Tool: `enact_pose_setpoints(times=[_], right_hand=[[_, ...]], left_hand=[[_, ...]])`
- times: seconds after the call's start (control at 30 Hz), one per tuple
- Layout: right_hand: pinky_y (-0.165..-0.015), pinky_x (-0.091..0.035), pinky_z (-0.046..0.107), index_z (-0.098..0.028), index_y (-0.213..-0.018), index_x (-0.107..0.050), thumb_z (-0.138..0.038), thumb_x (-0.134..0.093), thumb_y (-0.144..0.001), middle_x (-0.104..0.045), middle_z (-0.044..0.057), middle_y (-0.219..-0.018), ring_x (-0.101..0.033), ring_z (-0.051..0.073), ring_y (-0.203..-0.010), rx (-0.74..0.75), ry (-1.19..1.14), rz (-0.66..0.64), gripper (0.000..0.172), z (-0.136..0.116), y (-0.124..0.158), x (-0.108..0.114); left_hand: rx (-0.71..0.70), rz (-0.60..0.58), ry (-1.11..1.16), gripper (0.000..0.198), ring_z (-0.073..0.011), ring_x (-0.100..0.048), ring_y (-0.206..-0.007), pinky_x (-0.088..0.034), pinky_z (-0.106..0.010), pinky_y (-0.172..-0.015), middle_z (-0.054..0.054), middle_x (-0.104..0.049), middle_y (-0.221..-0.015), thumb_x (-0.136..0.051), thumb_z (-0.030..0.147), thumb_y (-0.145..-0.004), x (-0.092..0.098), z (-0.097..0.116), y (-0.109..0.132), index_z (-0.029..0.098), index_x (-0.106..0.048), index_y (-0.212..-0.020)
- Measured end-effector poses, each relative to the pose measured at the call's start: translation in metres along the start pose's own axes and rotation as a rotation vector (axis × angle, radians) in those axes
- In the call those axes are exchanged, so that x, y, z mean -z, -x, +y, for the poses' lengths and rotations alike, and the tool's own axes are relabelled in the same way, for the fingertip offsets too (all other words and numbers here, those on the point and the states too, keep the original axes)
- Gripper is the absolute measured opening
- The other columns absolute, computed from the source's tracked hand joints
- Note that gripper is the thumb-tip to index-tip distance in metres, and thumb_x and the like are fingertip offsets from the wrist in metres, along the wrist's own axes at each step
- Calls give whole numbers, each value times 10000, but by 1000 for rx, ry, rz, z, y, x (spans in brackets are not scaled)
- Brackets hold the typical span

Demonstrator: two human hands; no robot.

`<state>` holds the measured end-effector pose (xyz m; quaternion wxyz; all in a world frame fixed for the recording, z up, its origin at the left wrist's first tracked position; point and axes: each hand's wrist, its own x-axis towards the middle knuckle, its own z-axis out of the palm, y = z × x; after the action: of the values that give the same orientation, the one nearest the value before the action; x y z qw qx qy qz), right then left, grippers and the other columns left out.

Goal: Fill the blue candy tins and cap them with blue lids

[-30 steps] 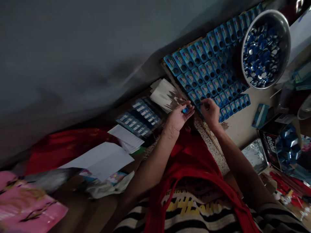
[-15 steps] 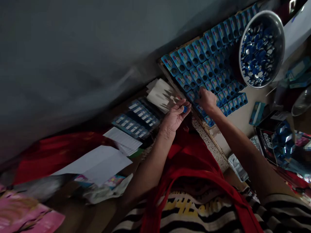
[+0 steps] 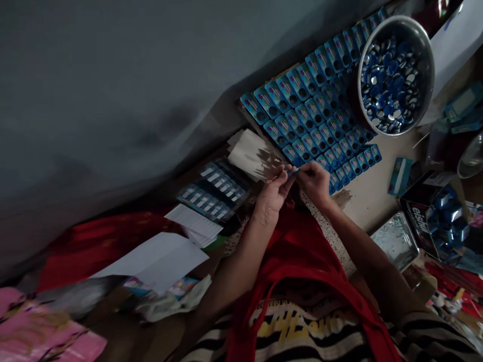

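Note:
My left hand [image 3: 270, 195] is closed with its palm turned up, its fingertips pinching a small blue disc [image 3: 290, 172], mostly covered by the fingers. Close against it, my right hand [image 3: 316, 184] is in a pinch with its fingertips at the disc's edge; what exactly lies between them is too small to make out. Just beyond both hands, rows of blue printed cards [image 3: 290, 90], each with a dark round spot, cover a board. A metal bowl [image 3: 432, 80] full of blue and silver round caps [image 3: 392, 90] stands at their right end.
Left of my hands are a stack of cream paper [image 3: 245, 151] and a clear-wrapped pack of blue cards [image 3: 217, 188]. White sheets [image 3: 158, 259] lie lower left. At right are a blue box [image 3: 400, 176], a metal tray [image 3: 400, 241] and a black carton [image 3: 417, 213]. A wall rises beyond.
My right hand has drawn back from the rows of cards and come to the fingertips of my left hand. The left hand still pinches the blue disc. The view has shifted slightly.

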<state>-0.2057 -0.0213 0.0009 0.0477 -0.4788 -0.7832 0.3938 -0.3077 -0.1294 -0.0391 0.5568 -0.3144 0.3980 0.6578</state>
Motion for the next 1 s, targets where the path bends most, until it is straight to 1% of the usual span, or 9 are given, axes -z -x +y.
enact_pose_setpoints(times=[0.1, 0.27, 0.4, 0.53, 0.67, 0.77, 0.83, 0.9, 1.0], right_hand=[[-824, -528, 277, -204, -978, -744, -192, -670, -925, -758, 11, -889, -702, 185, -843, -132, 125, 52, 91, 7, -29, 18], [-885, -509, 326, -231, -998, -787, -208, -665, -934, -819, 63, -1083, -743, 258, -1057, -145, 544, -165, 140, -2, -71, 28], [-864, -508, 353, -248, -1076, -762, -250, -702, -937, -814, 80, -1130, -735, 292, -1080, -172, 706, -275, 152, -11, -89, 25], [-870, -510, 362, -255, -1142, -745, -311, -767, -921, -808, 69, -1088, -723, 302, -1062, -173, 742, -284, 229, -9, -99, 31], [-908, -517, 334, -253, -1191, -762, -235, -699, -971, -787, 70, -1135, -715, 258, -1067, -55, 612, -251, 230, -17, -76, 34], [-970, -534, 315, -240, -1227, -793, -190, -653, -989, -749, 88, -1206, -695, 226, -1123, 194, 309, -257, 281, -22, -38, 27], [-1001, -546, 323, -242, -1202, -818, -174, -672, -966, -748, 83, -1152, -692, 224, -1118, 283, 138, -305, 285, -22, -17, 21], [-992, -558, 326, -247, -1109, -840, -166, -699, -941, -758, 66, -1085, -704, 221, -1077, 245, 35, -312, 234, -17, -6, 20], [-959, -564, 307, -242, -996, -852, -187, -729, -930, -776, 46, -1046, -729, 200, -1006, 147, -58, -276, 150, -6, -9, 29]], left_hand=[[-20, -27, 8, 230, -162, -762, -1185, -602, -323, -1055, 13, -826, -1166, -878, 125, -873, -1, 4, -5, 247, -735, -1006], [46, -37, -15, 279, -76, -752, -896, -584, -185, -840, 18, -830, -1130, -852, 30, -853, 0, 19, -9, 238, -751, -1009], [85, -72, -30, 308, -97, -766, -994, -595, -210, -919, 1, -819, -1155, -809, -2, -879, -1, 28, -9, 238, -766, -1067], [125, -111, -31, 303, -131, -778, -1106, -609, -223, -959, -21, -805, -1166, -827, 15, -877, -2, 35, -9, 216, -752, -1090], [163, -80, -117, 296, -130, -793, -968, -621, -206, -877, -20, -804, -1019, -849, -10, -831, -4, 39, -6, 181, -732, -1026], [161, -76, -182, 306, -128, -778, -838, -626, -213, -818, -8, -792, -922, -864, -15, -794, -3, 38, -4, 164, -732, -1004], [162, -87, -226, 337, -116, -755, -768, -625, -214, -787, -6, -792, -915, -884, -13, -766, -3, 36, -2, 153, -736, -1020], [169, -99, -268, 367, -110, -738, -728, -621, -215, -757, -13, -793, -923, -903, -4, -746, -6, 31, -2, 145, -734, -1036], [163, -111, -323, 365, -130, -754, -749, -631, -244, -785, -20, -789, -911, -932, 41, -751, -18, 23, -5, 145, -719, -1029]])
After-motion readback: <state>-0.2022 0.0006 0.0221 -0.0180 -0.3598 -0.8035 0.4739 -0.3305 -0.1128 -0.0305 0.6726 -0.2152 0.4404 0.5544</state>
